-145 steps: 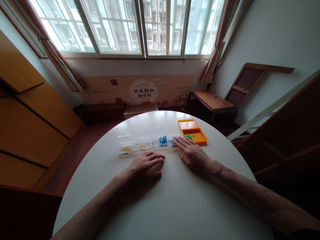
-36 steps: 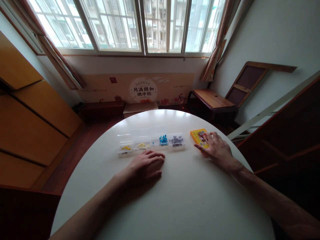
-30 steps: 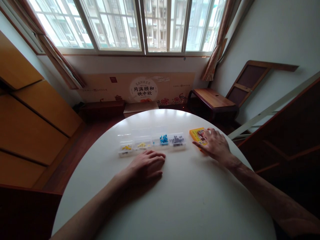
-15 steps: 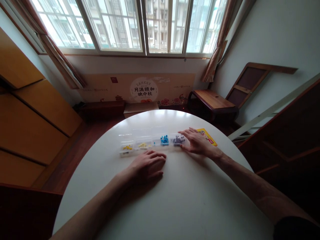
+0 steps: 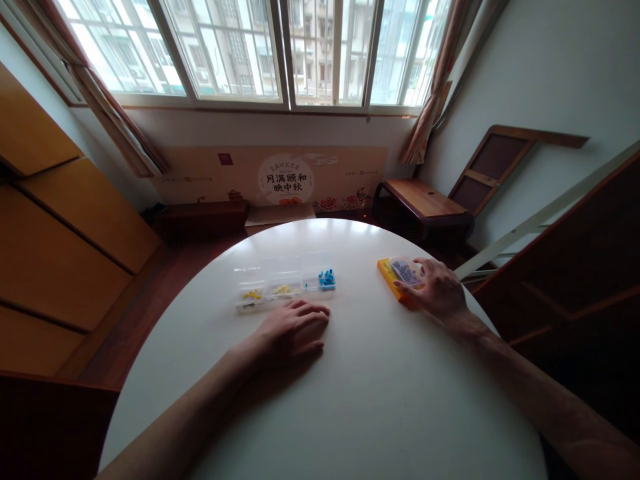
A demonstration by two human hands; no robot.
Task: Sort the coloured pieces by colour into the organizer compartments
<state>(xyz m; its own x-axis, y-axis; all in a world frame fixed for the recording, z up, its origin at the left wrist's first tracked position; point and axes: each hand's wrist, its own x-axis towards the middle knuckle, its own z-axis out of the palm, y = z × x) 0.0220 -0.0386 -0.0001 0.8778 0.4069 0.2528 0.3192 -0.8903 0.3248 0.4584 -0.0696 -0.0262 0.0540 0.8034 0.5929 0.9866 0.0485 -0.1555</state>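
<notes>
My right hand (image 5: 437,290) grips a small clear plastic box of purple-grey pieces (image 5: 404,271), thumb on the near side and fingers on the far side. The box is over a yellow box (image 5: 387,275), partly hiding it; whether the two touch I cannot tell. My left hand (image 5: 295,327) lies on the white table, fingers loosely extended, holding nothing. Just beyond it stand clear boxes in a row: one with blue pieces (image 5: 327,279), one with pale yellow pieces (image 5: 283,290), and one with darker yellow pieces (image 5: 251,294). Their lids appear raised at the back.
The round white table (image 5: 360,387) curves away toward the window. Behind it are a wooden bench (image 5: 423,197) and a long printed cardboard panel (image 5: 240,173) against the wall. An orange-brown cabinet (image 5: 65,220) stands at left.
My right hand has moved right, carrying the box of purple-grey pieces from the row's right end to over the yellow box. My left hand stays in place.
</notes>
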